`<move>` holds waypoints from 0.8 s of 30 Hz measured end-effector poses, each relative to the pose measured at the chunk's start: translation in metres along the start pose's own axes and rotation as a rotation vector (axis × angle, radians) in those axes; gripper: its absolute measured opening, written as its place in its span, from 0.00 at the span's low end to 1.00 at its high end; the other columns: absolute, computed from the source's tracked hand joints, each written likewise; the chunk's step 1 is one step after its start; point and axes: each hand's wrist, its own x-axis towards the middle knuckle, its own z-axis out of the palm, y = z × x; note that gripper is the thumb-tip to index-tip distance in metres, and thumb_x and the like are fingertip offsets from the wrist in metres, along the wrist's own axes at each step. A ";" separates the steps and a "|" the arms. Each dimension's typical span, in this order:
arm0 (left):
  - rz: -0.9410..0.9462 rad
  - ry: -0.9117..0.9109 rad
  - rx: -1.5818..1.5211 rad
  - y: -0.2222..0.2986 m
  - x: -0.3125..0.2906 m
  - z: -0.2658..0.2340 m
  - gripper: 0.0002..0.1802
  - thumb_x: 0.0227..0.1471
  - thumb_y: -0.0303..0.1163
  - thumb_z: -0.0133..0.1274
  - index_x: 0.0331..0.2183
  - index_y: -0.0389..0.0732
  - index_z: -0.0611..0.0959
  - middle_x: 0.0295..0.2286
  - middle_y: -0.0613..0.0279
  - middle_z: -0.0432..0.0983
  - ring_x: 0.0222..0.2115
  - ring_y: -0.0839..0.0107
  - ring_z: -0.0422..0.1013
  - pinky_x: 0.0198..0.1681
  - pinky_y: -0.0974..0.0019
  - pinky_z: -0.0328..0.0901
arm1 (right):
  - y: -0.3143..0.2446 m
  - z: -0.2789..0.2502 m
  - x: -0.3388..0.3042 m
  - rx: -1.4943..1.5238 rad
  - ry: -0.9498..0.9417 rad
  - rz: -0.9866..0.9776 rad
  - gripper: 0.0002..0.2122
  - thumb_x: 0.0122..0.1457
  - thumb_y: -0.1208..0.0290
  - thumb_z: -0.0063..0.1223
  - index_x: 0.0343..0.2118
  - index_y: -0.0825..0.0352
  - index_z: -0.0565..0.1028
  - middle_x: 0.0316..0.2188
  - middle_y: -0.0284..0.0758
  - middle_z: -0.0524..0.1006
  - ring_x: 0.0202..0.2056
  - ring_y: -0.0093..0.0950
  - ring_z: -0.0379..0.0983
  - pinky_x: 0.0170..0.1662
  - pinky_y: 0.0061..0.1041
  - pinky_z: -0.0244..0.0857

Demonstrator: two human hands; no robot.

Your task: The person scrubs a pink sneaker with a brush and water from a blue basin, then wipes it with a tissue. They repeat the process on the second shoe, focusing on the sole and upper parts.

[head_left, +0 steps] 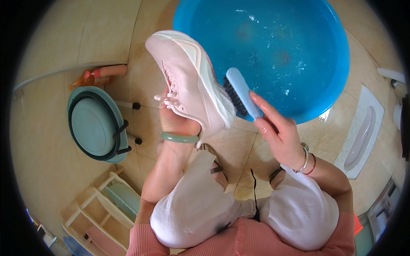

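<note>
A pale pink lace-up sneaker (184, 87) with a thick white sole is held up in my left hand (176, 123), tilted so that its sole faces right. Most of that hand's fingers are hidden by the shoe; a green bangle circles the wrist. My right hand (282, 138) is closed around the handle of a light blue scrub brush (239, 85). Its dark bristles meet the side of the sole toward the heel, touching or very close to it. Beyond both hands stands a large blue tub (345, 64) of water, partly behind the shoe.
Collapsible green basins (95, 123) lean against the wall at left, near pink and orange bottles (109, 71). A cream rack (100, 196) stands at lower left. A white squat toilet (363, 132) is set in the tiled floor at right. My knees (188, 205) are close below.
</note>
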 end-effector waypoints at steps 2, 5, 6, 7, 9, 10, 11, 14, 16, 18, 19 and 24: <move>0.074 0.107 0.067 -0.010 0.001 0.004 0.21 0.62 0.42 0.38 0.53 0.47 0.73 0.51 0.62 0.72 0.53 0.61 0.66 0.60 0.54 0.58 | 0.003 0.004 -0.003 -0.023 -0.019 -0.116 0.21 0.61 0.80 0.49 0.59 0.68 0.65 0.55 0.43 0.71 0.47 0.36 0.76 0.46 0.25 0.69; -0.004 -0.068 0.081 -0.008 0.001 -0.004 0.22 0.62 0.43 0.39 0.53 0.46 0.73 0.51 0.61 0.72 0.53 0.60 0.66 0.60 0.54 0.58 | 0.007 0.025 0.018 0.035 0.081 -0.259 0.20 0.62 0.78 0.50 0.58 0.68 0.67 0.48 0.46 0.76 0.39 0.40 0.78 0.41 0.28 0.71; -0.063 -0.183 0.073 -0.004 0.001 -0.010 0.22 0.62 0.44 0.40 0.53 0.46 0.73 0.51 0.60 0.72 0.53 0.60 0.66 0.60 0.54 0.58 | 0.004 0.028 0.028 -0.006 0.072 -0.228 0.19 0.62 0.76 0.50 0.57 0.68 0.67 0.43 0.47 0.77 0.36 0.42 0.77 0.38 0.29 0.70; -0.056 -0.168 0.079 -0.001 0.001 -0.014 0.23 0.61 0.44 0.40 0.53 0.45 0.73 0.51 0.59 0.71 0.54 0.58 0.65 0.60 0.53 0.58 | 0.003 0.031 0.039 -0.046 0.064 -0.198 0.19 0.62 0.75 0.50 0.56 0.67 0.68 0.39 0.48 0.77 0.33 0.44 0.76 0.35 0.30 0.70; -0.057 -0.160 0.081 -0.001 0.003 -0.008 0.23 0.61 0.44 0.40 0.54 0.44 0.73 0.52 0.58 0.71 0.54 0.58 0.65 0.61 0.53 0.58 | -0.002 0.036 0.067 -0.095 0.085 -0.231 0.18 0.62 0.72 0.50 0.55 0.67 0.69 0.31 0.49 0.78 0.28 0.47 0.74 0.31 0.33 0.68; -0.064 -0.154 0.077 -0.001 0.005 -0.009 0.24 0.61 0.44 0.40 0.54 0.44 0.72 0.52 0.58 0.71 0.54 0.58 0.65 0.61 0.52 0.57 | -0.001 0.040 0.083 -0.111 0.114 -0.283 0.18 0.62 0.71 0.50 0.55 0.66 0.70 0.28 0.49 0.77 0.27 0.48 0.73 0.29 0.35 0.67; -0.096 -0.182 0.061 -0.002 0.004 -0.007 0.24 0.61 0.44 0.40 0.54 0.44 0.72 0.52 0.58 0.71 0.54 0.57 0.65 0.61 0.52 0.57 | 0.000 0.039 0.099 -0.127 0.144 -0.339 0.17 0.62 0.70 0.50 0.54 0.66 0.70 0.24 0.49 0.76 0.25 0.50 0.71 0.28 0.36 0.66; -0.170 -0.261 0.021 -0.001 -0.003 -0.005 0.24 0.61 0.45 0.40 0.54 0.43 0.72 0.52 0.57 0.71 0.55 0.57 0.65 0.60 0.52 0.57 | 0.010 0.020 0.140 -0.170 0.211 -0.309 0.17 0.62 0.69 0.49 0.53 0.65 0.71 0.25 0.49 0.76 0.25 0.51 0.71 0.28 0.41 0.66; -0.108 -0.138 0.023 -0.007 -0.009 -0.006 0.24 0.61 0.45 0.40 0.54 0.44 0.73 0.52 0.58 0.71 0.54 0.57 0.65 0.60 0.52 0.58 | 0.016 -0.009 0.145 -0.393 0.222 -0.197 0.16 0.62 0.68 0.48 0.52 0.65 0.70 0.26 0.50 0.76 0.27 0.51 0.72 0.30 0.44 0.66; -0.118 -0.026 -0.025 -0.012 -0.015 -0.007 0.24 0.61 0.45 0.41 0.54 0.44 0.73 0.51 0.58 0.72 0.53 0.58 0.66 0.59 0.53 0.58 | 0.040 -0.034 0.134 -0.682 0.275 -0.250 0.15 0.61 0.69 0.49 0.51 0.64 0.70 0.25 0.50 0.76 0.28 0.50 0.73 0.29 0.44 0.65; -0.113 -0.067 0.019 -0.014 -0.015 -0.007 0.23 0.61 0.44 0.41 0.53 0.45 0.73 0.51 0.59 0.72 0.52 0.58 0.67 0.59 0.53 0.59 | 0.055 -0.041 0.127 -0.800 0.276 -0.244 0.16 0.61 0.70 0.49 0.52 0.64 0.70 0.25 0.50 0.76 0.28 0.49 0.73 0.29 0.44 0.66; -0.041 0.018 0.124 -0.014 -0.016 -0.006 0.22 0.61 0.44 0.42 0.53 0.45 0.74 0.50 0.61 0.72 0.51 0.61 0.68 0.58 0.55 0.60 | 0.047 -0.038 0.079 -0.374 0.107 0.031 0.19 0.62 0.72 0.49 0.56 0.62 0.69 0.37 0.47 0.78 0.29 0.43 0.76 0.29 0.36 0.68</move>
